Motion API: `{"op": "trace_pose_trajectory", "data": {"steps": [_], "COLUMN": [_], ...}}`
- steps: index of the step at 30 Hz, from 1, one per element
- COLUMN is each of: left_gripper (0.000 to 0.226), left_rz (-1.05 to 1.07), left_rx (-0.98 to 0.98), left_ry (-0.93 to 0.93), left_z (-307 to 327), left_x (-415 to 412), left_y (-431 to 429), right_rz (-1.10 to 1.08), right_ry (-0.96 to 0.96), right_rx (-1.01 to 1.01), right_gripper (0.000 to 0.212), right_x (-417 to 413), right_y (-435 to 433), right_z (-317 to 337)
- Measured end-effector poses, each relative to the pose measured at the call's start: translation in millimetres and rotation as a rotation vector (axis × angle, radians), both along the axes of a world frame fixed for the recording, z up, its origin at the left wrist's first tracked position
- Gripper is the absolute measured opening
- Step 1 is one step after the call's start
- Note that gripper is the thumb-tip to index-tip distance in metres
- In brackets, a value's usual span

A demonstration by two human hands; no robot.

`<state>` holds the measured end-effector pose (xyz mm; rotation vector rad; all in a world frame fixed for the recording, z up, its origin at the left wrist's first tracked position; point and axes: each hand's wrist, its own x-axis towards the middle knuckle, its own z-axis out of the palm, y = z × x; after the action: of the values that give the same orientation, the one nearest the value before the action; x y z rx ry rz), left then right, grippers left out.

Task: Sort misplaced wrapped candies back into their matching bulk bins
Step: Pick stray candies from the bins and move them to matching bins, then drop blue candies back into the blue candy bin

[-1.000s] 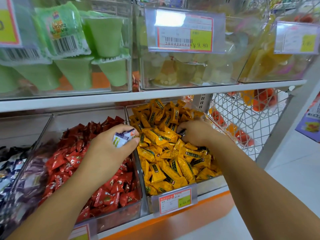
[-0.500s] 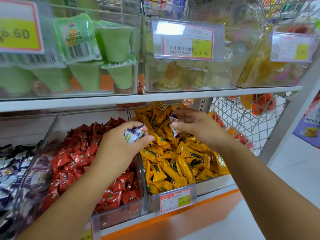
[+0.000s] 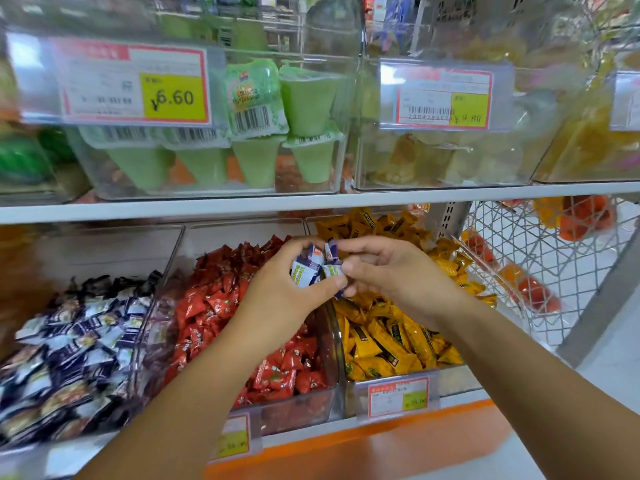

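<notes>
My left hand (image 3: pixel 280 292) is closed around a small bunch of purple-and-white wrapped candies (image 3: pixel 304 271), held above the seam between two clear bins. My right hand (image 3: pixel 388 271) meets it from the right, its fingertips pinching one of those candies (image 3: pixel 333 270). Below lie the bin of red candies (image 3: pixel 242 306) in the middle and the bin of yellow candies (image 3: pixel 391 337) on the right. The bin of purple-and-white candies (image 3: pixel 72 351) sits at the left.
The shelf above carries clear bins of green jelly cups (image 3: pixel 256 133) and pale sweets (image 3: pixel 433 161) with price tags (image 3: pixel 135 84). A white wire basket (image 3: pixel 540 258) with orange items hangs at the right. An orange shelf lip (image 3: pixel 381 441) runs along the front.
My right hand lifted a purple-and-white candy out of the yellow bin and carried it left to my left hand. The view shifted left, bringing the purple-and-white bin into sight.
</notes>
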<state>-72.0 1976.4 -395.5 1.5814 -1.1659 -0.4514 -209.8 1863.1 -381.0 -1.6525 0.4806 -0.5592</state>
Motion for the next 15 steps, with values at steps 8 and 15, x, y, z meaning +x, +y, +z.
{"op": "trace_pose_trajectory", "data": {"steps": [8, 15], "left_gripper": [0.018, 0.016], "left_rz": [0.055, 0.245], "left_rx": [0.048, 0.096], "left_ry": [0.084, 0.001], "left_z": [7.5, 21.7], "left_x": [36.2, 85.7], "left_y": [38.4, 97.4], "right_rz": [0.004, 0.234], "right_ry": [-0.072, -0.053], "right_rx": [0.060, 0.063], "right_gripper": [0.020, 0.030], "right_x": [52.6, 91.1], "right_y": [38.2, 66.3], "right_z": [-7.5, -1.0]}}
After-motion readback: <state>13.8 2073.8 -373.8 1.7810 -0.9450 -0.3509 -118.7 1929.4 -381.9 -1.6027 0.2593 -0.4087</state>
